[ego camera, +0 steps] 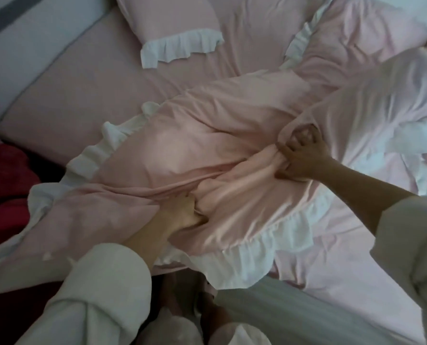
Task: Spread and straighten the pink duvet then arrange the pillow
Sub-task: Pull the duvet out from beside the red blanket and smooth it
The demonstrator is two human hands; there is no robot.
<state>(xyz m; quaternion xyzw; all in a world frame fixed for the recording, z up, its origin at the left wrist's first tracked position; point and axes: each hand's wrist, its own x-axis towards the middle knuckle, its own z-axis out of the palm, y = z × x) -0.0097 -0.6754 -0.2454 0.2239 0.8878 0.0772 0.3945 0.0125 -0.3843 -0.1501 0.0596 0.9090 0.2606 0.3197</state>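
Nearest, two pale sleeves (103,282) reach out over the bed. Just beyond them lies the pink duvet (182,150), bunched into a crumpled heap across the middle of the mattress, its white ruffle trim (247,260) curling along the near edge and up the left side. The cloth is creased in long folds that run between the two hands. The left hand (182,212) is clenched into the fabric at the heap's near part, fingers buried in a gathered ridge. The right hand (299,155) is farther out and to the right, fingers curled round a thick twist of the same duvet, with a loose fold arching over its knuckles. Right of that hand the bedding looks paler and rumpled. Farther off, a pink sheet (88,85) shows flat on the left. At the far end a pillow (172,18) in matching pink with a white frill lies well apart from both hands.
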